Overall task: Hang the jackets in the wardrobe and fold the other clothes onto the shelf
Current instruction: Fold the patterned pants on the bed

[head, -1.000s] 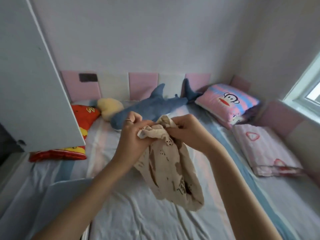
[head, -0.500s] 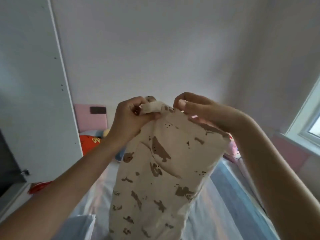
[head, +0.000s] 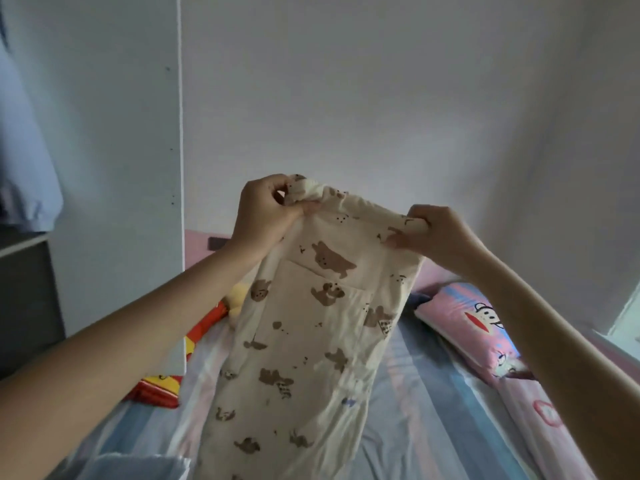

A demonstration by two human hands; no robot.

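The left grip (head: 266,216) and the right grip (head: 440,233) each pinch the top edge of the cream bear cloth (head: 311,341). It hangs down below them, over the bed (head: 433,410). It is not folded yet, so I think folding and the shelf are left to do

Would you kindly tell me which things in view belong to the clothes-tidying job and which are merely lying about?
Job: printed cream garment, gripped at its top edge by the left hand and right hand; wardrobe; shelf.
Lying about: pink pillow; red cushion; yellow soft toy; striped bedsheet.
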